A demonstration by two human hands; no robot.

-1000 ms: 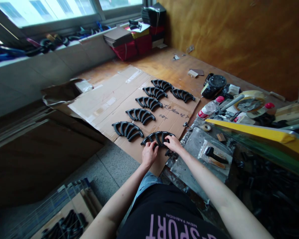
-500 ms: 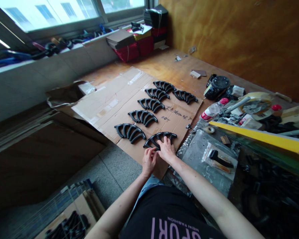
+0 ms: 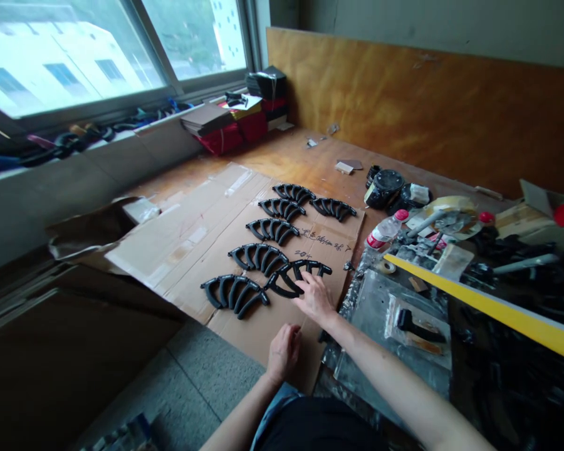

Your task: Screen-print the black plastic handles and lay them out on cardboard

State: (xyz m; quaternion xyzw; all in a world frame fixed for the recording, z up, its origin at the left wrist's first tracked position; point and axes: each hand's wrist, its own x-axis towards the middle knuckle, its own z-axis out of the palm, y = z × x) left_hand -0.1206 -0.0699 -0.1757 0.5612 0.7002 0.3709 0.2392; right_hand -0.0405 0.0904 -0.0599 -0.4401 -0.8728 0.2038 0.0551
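My right hand [image 3: 316, 297] reaches onto the nearest right row of black curved handles [image 3: 282, 283], its fingers bent against the handles and covering some of them. This row lies fanned out on a cardboard sheet [image 3: 169, 228], its left end touching or nearly touching neighbouring fanned rows. One such row [image 3: 235, 294] is at the left, and another row [image 3: 257, 257] is just behind it. Closer to my body, my left hand [image 3: 284, 352] is curled over the cardboard near its front edge; whatever its fingers may hold is hidden. More fanned rows [image 3: 282, 208] sit farther back.
At the right, a grey board [image 3: 366, 351] bears a bagged black handle [image 3: 418, 327]. Beyond it are a bottle [image 3: 386, 230], a tape roll [image 3: 386, 267], a black pot [image 3: 385, 188] and a yellow bar [image 3: 484, 304]. Red-wrapped stacks [image 3: 223, 136] stand by the window.
The nearest right row has slid away from me and left, up to the neighbouring rows, with my right hand on it. My left hand has drawn back from it. The head view has tilted up.
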